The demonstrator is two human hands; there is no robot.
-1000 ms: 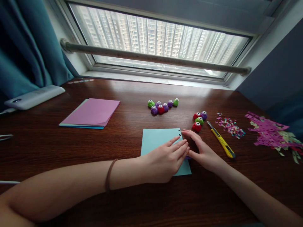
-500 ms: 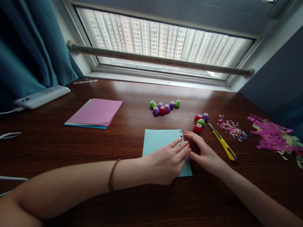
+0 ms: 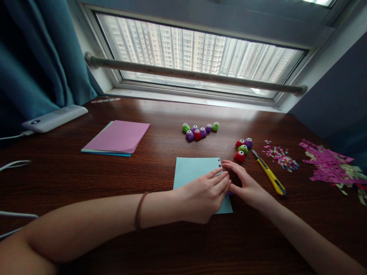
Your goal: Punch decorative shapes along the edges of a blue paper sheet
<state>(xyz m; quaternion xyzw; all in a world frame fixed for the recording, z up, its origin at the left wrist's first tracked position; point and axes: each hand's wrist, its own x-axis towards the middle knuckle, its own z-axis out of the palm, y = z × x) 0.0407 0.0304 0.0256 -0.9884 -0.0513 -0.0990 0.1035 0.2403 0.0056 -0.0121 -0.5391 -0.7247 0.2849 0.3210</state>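
A light blue sheet of paper (image 3: 195,170) lies on the table, with small shapes punched out near its top right corner. Over its right side rests my left hand (image 3: 205,196), fingers pressed together and covering a small purple craft punch (image 3: 230,193). Only a sliver of that punch shows under the hands. My right hand (image 3: 248,187) curves its thumb and fingers around the punch at the paper's right edge. The hands meet at the fingertips, hiding their exact grip.
Several coloured craft punches (image 3: 197,134) stand behind the paper, with another red punch (image 3: 239,156) group to the right. Nearby lie a yellow utility knife (image 3: 271,175), paper confetti (image 3: 282,157) and pink paper scraps (image 3: 327,162). Stacked coloured paper (image 3: 117,136) and a white device (image 3: 56,118) are left.
The view has shifted slightly. Both hands keep nearly the same pose at the paper's right edge, and the paper and punches stay in place.
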